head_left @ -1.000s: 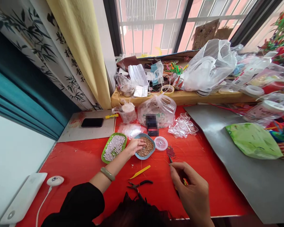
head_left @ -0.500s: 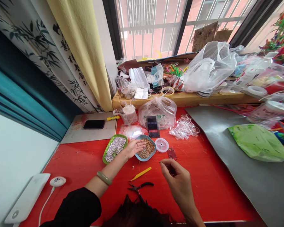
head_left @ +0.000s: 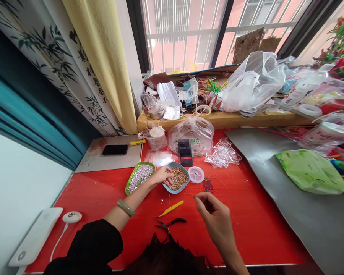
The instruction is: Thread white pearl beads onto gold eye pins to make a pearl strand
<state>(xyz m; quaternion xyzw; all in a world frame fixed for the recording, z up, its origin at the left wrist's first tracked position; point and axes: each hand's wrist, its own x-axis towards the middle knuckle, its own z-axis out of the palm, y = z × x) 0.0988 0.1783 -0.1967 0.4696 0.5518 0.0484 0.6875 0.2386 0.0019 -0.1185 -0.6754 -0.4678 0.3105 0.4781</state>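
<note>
My left hand [head_left: 163, 175] is over the left side of a blue bowl [head_left: 186, 185], its fingers bent together close to the gold beads [head_left: 180, 178] inside. What those fingers hold is too small to make out. Beside that wrist, a green tray [head_left: 129, 182] carries pale pearl beads [head_left: 141, 175]. My right hand [head_left: 213, 212] is raised above the red table, thumb and forefinger pinched; anything between the tips cannot be made out. Between the hands lie a yellow pointed tool [head_left: 171, 208] and black-handled pliers [head_left: 172, 224].
A clear plastic spool [head_left: 196, 175] sits right of the bowl. Behind are a tied plastic bag [head_left: 192, 133] and clear plastic pieces [head_left: 223, 152]. A phone [head_left: 115, 149] rests on the board at left; a grey sheet [head_left: 263, 168] covers the right side.
My left hand has turned over from palm up with stretched fingers to curled fingers pointing down at the gold beads. The right hand keeps its pinch, nearly still.
</note>
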